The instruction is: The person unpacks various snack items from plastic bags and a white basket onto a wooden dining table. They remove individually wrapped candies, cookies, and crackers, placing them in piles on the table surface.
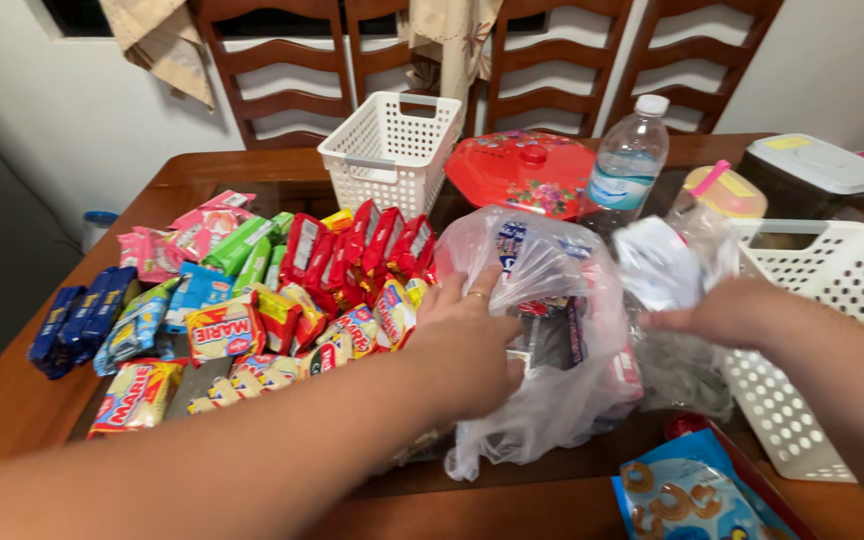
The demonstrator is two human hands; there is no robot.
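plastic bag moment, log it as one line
left hand: gripping clear plastic bag | right hand: on bag's right side | bag: snack packs inside | table: snack packets, white basket

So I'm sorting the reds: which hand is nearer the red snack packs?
Left. The left hand rests on the clear plastic bag right beside the red snack packs; the right hand is across the bag.

Thin glossy plastic bag (542,330), polished wooden table (202,170)
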